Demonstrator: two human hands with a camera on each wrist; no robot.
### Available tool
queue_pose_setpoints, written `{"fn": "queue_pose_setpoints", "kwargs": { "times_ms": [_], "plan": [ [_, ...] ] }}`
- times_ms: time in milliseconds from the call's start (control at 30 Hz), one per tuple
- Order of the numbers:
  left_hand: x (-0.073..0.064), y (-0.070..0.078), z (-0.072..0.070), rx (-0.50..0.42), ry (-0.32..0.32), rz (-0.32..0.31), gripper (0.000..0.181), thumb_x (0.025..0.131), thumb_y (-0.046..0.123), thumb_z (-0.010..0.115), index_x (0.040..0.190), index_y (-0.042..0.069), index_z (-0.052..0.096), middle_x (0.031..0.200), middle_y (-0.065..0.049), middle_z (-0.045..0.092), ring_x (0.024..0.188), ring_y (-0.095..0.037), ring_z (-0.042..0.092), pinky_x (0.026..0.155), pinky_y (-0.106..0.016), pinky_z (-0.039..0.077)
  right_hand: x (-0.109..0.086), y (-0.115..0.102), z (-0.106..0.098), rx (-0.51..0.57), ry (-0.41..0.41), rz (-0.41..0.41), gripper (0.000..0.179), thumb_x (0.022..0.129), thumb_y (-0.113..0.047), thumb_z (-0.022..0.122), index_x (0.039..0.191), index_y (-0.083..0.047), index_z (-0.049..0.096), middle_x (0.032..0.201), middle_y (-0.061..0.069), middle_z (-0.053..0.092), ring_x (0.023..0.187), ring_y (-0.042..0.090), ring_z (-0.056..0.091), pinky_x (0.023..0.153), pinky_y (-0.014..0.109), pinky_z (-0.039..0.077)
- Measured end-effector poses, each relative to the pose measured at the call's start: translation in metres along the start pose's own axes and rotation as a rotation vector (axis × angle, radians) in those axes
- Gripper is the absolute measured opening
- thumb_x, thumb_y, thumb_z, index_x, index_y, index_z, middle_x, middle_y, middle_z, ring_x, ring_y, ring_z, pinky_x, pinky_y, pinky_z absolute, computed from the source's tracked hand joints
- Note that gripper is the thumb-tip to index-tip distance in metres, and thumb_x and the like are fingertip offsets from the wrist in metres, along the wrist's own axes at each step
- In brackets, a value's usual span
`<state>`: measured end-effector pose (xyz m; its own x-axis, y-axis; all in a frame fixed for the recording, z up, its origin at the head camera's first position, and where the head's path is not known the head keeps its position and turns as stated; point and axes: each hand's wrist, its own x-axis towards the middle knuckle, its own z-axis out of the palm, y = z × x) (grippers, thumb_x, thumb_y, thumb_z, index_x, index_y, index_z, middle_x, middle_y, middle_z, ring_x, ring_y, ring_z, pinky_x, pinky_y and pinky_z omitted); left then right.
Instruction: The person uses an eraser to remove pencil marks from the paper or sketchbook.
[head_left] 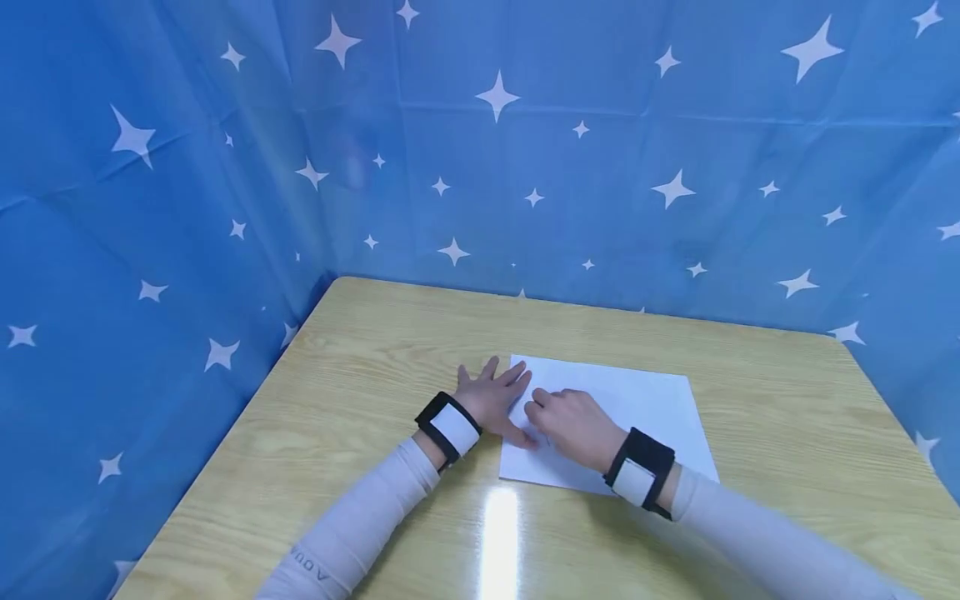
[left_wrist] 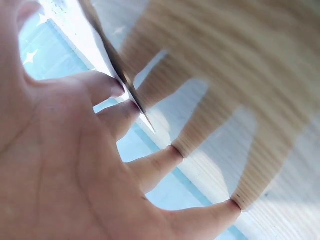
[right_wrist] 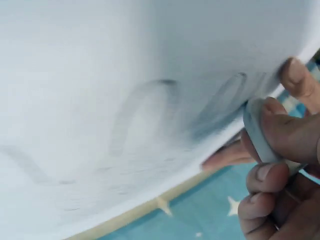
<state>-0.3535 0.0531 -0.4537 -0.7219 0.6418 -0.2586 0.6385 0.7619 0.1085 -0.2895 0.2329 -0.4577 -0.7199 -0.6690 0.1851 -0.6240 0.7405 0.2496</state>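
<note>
White paper on the counter
Left hand spreads wide across its edge, likely steadying it; right hand pinches an eraser near marks.

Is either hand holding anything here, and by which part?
The right hand pinches a whitish eraser by its sides, one narrow edge showing. The left hand grips nothing, spread over the left edge of the paper.
</note>
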Motion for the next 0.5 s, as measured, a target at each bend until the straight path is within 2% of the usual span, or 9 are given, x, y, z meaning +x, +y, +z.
{"fn": "queue_pose_setpoints", "kwargs": {
  "times_ms": [133, 200, 267, 333, 433, 500],
  "plan": [
    [0.001, -0.001, 0.005, -0.001, -0.013, 0.011, 0.118, 0.063, 0.082, 0.060, 0.155, 0.024, 0.016, 0.162, 0.006, 0.008, 0.143, -0.035, 0.005, 0.104, -0.077, 0.016, -0.043, 0.018, 0.004, -0.023, -0.003, 0.066, 0.012, 0.077, -0.012, 0.076, 0.085, -0.008, 0.068, 0.074, 0.005, 0.061, 0.050, 0.015, 0.049, 0.047, 0.033, 0.052],
    [0.001, -0.004, -0.003, 0.017, -0.010, 0.006, 0.118, 0.063, 0.082, 0.060, 0.155, 0.024, 0.014, 0.163, 0.006, 0.007, 0.143, -0.035, 0.004, 0.104, -0.077, 0.015, -0.060, 0.033, -0.002, -0.032, -0.002, 0.097, 0.014, 0.076, -0.011, 0.077, 0.081, -0.008, 0.065, 0.070, 0.004, 0.057, 0.047, 0.014, 0.044, 0.045, 0.033, 0.049],
    [0.000, -0.005, -0.007, 0.020, -0.014, 0.005, 0.119, 0.063, 0.082, 0.061, 0.155, 0.024, 0.014, 0.163, 0.006, 0.007, 0.143, -0.035, 0.003, 0.104, -0.078, 0.015, -0.067, 0.039, -0.006, -0.027, -0.025, 0.116, 0.015, 0.075, -0.010, 0.078, 0.079, -0.009, 0.064, 0.068, 0.003, 0.056, 0.046, 0.013, 0.042, 0.044, 0.033, 0.048],
    [0.000, -0.005, -0.007, 0.030, -0.019, 0.005, 0.119, 0.063, 0.082, 0.060, 0.156, 0.024, 0.014, 0.163, 0.005, 0.007, 0.143, -0.036, 0.004, 0.104, -0.078, 0.015, -0.060, 0.038, -0.009, -0.008, -0.048, 0.127, 0.015, 0.075, -0.011, 0.079, 0.081, -0.009, 0.065, 0.069, 0.003, 0.057, 0.047, 0.012, 0.043, 0.046, 0.032, 0.049],
    [0.001, -0.002, -0.002, 0.020, -0.014, 0.005, 0.119, 0.062, 0.083, 0.059, 0.155, 0.024, 0.016, 0.162, 0.005, 0.009, 0.143, -0.036, 0.006, 0.104, -0.078, 0.017, -0.033, 0.024, -0.011, 0.048, -0.067, 0.122, 0.016, 0.075, -0.015, 0.080, 0.086, -0.011, 0.068, 0.074, 0.002, 0.061, 0.051, 0.011, 0.047, 0.051, 0.031, 0.053],
    [0.003, 0.001, 0.002, 0.003, -0.016, 0.006, 0.118, 0.063, 0.083, 0.059, 0.155, 0.024, 0.015, 0.163, 0.006, 0.008, 0.143, -0.036, 0.005, 0.104, -0.078, 0.017, -0.015, 0.011, -0.010, 0.073, -0.056, 0.084, 0.017, 0.077, -0.016, 0.078, 0.090, -0.011, 0.070, 0.077, 0.002, 0.063, 0.054, 0.010, 0.050, 0.053, 0.029, 0.054]
  ]
}}
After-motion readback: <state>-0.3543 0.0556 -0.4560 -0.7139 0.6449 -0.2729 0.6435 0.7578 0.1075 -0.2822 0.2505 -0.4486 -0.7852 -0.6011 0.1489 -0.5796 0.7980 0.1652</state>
